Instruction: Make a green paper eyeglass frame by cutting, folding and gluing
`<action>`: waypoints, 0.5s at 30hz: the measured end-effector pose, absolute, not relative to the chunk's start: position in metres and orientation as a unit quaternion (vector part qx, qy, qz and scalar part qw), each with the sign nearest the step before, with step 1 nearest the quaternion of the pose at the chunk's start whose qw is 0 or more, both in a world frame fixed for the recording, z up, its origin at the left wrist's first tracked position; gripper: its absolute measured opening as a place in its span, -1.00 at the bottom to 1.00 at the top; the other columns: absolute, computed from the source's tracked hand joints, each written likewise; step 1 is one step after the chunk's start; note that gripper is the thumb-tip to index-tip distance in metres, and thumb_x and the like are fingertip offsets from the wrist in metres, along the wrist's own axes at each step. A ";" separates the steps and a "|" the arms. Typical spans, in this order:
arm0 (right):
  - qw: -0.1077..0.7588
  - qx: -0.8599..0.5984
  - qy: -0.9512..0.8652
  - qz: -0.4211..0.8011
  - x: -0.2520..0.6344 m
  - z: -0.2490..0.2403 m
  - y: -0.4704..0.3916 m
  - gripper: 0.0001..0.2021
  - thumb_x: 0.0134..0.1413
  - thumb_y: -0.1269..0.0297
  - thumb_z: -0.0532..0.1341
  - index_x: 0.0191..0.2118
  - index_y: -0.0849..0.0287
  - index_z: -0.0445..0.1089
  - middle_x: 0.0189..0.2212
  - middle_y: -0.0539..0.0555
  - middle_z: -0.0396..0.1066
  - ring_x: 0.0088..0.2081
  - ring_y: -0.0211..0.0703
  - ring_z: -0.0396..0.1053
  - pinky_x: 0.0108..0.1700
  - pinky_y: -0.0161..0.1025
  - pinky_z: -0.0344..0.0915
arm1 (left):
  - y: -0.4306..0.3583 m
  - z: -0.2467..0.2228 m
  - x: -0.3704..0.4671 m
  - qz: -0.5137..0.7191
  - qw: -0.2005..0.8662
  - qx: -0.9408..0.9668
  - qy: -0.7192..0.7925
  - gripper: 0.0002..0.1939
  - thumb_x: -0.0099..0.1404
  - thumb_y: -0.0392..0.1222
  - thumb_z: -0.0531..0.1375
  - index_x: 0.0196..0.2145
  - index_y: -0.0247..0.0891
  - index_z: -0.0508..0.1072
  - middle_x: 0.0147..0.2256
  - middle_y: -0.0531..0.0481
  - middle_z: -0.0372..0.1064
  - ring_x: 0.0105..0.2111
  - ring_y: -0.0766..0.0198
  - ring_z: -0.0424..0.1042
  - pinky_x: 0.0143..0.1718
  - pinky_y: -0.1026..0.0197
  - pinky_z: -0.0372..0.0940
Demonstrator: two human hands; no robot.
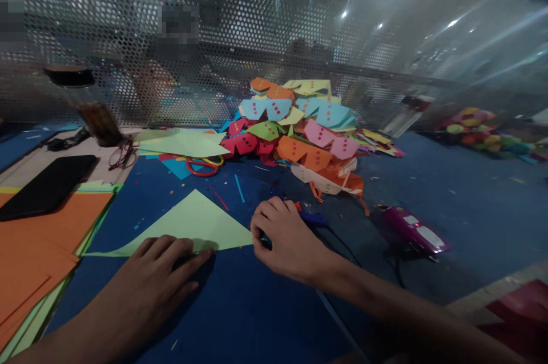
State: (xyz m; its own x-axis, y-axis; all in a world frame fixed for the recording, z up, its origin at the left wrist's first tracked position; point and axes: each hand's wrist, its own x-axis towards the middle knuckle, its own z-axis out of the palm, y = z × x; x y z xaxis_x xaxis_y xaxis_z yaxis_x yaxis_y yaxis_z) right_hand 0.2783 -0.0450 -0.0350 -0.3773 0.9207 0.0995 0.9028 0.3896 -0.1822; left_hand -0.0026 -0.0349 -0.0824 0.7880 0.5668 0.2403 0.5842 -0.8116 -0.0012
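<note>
No text, brand or number can be read. The purple device (396, 220) bears pale patches (429, 237) too small to make out; the paper cut-outs (308, 153) carry red squares (281, 108), not letters.

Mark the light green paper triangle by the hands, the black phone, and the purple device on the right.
Light green paper triangle (194, 218): head view, middle of its upper face.
Black phone (51, 187): head view, middle of its dark surface.
Purple device (413, 228): head view, top of its casing.
</note>
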 end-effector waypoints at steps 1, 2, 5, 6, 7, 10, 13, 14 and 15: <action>0.091 -0.553 -0.827 0.050 0.279 -0.035 -0.045 -0.95 0.08 0.43 0.18 -0.37 0.16 0.35 -0.21 0.08 0.39 -0.09 -0.04 0.20 -0.05 -0.09 0.05 | -0.035 -0.082 -0.002 -0.117 0.038 -0.944 -0.305 -0.56 0.39 -0.16 0.18 0.20 0.07 0.33 -0.10 0.00 0.45 -0.16 0.12 0.36 -0.11 0.06 0.20; 0.090 -0.555 -0.826 0.051 0.279 -0.035 -0.045 -0.95 0.08 0.43 0.18 -0.37 0.16 0.35 -0.21 0.08 0.39 -0.09 -0.04 0.20 -0.05 -0.09 0.05 | -0.035 -0.082 -0.002 -0.119 0.038 -0.944 -0.305 -0.56 0.40 -0.17 0.18 0.20 0.08 0.33 -0.10 0.00 0.45 -0.16 0.12 0.36 -0.11 0.06 0.19; 0.090 -0.556 -0.825 0.047 0.281 -0.035 -0.045 -0.94 0.09 0.44 0.18 -0.36 0.15 0.35 -0.19 0.08 0.39 -0.07 -0.04 0.20 -0.05 -0.08 0.04 | -0.035 -0.082 -0.002 -0.123 0.036 -0.945 -0.302 -0.56 0.40 -0.17 0.18 0.21 0.07 0.33 -0.10 0.00 0.45 -0.16 0.12 0.36 -0.11 0.07 0.19; 0.090 -0.555 -0.826 0.045 0.281 -0.035 -0.045 -0.94 0.08 0.44 0.19 -0.36 0.15 0.35 -0.19 0.07 0.39 -0.07 -0.03 0.20 -0.05 -0.08 0.04 | -0.035 -0.082 -0.001 -0.123 0.036 -0.945 -0.301 -0.55 0.40 -0.17 0.18 0.21 0.06 0.32 -0.09 0.00 0.45 -0.15 0.12 0.36 -0.11 0.06 0.19; 0.090 -0.555 -0.826 0.042 0.282 -0.036 -0.045 -0.94 0.08 0.44 0.19 -0.36 0.15 0.35 -0.19 0.07 0.39 -0.06 -0.03 0.20 -0.05 -0.08 0.03 | -0.035 -0.083 -0.001 -0.122 0.036 -0.945 -0.300 -0.55 0.39 -0.18 0.18 0.21 0.06 0.32 -0.09 0.00 0.45 -0.15 0.12 0.36 -0.11 0.06 0.19; 0.088 -0.555 -0.826 0.035 0.282 -0.036 -0.046 -0.95 0.08 0.43 0.19 -0.33 0.15 0.35 -0.17 0.08 0.39 -0.06 -0.02 0.20 -0.05 -0.07 0.03 | -0.035 -0.083 -0.001 -0.120 0.039 -0.946 -0.299 -0.55 0.38 -0.18 0.20 0.20 0.06 0.33 -0.10 0.00 0.45 -0.16 0.10 0.36 -0.12 0.04 0.20; 0.085 -0.554 -0.828 0.035 0.283 -0.035 -0.047 -0.96 0.08 0.43 0.19 -0.35 0.15 0.35 -0.18 0.08 0.39 -0.06 -0.01 0.19 -0.04 -0.06 0.02 | -0.035 -0.082 -0.001 -0.116 0.037 -0.946 -0.301 -0.54 0.38 -0.17 0.21 0.21 0.06 0.32 -0.10 0.01 0.45 -0.17 0.10 0.37 -0.12 0.04 0.21; 0.083 -0.555 -0.827 0.036 0.283 -0.035 -0.047 -0.95 0.08 0.43 0.19 -0.36 0.15 0.34 -0.18 0.08 0.39 -0.05 -0.01 0.19 -0.05 -0.07 0.02 | -0.035 -0.082 -0.001 -0.115 0.036 -0.945 -0.303 -0.53 0.38 -0.17 0.21 0.21 0.07 0.32 -0.09 0.01 0.45 -0.16 0.10 0.37 -0.12 0.04 0.21; 0.082 -0.557 -0.826 0.038 0.283 -0.034 -0.047 -0.95 0.08 0.43 0.19 -0.37 0.15 0.34 -0.17 0.08 0.39 -0.05 -0.01 0.19 -0.05 -0.07 0.03 | -0.035 -0.081 -0.001 -0.116 0.037 -0.945 -0.302 -0.53 0.38 -0.18 0.21 0.21 0.06 0.32 -0.09 0.01 0.45 -0.16 0.10 0.37 -0.11 0.04 0.21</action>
State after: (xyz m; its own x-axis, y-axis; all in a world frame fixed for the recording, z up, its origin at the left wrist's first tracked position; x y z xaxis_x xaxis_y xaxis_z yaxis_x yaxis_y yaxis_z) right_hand 0.2830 -0.0471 -0.0343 -0.3669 0.9256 0.0928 0.9133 0.3774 -0.1531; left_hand -0.0010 -0.0349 -0.0815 0.7900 0.5631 0.2425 0.5805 -0.8142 -0.0005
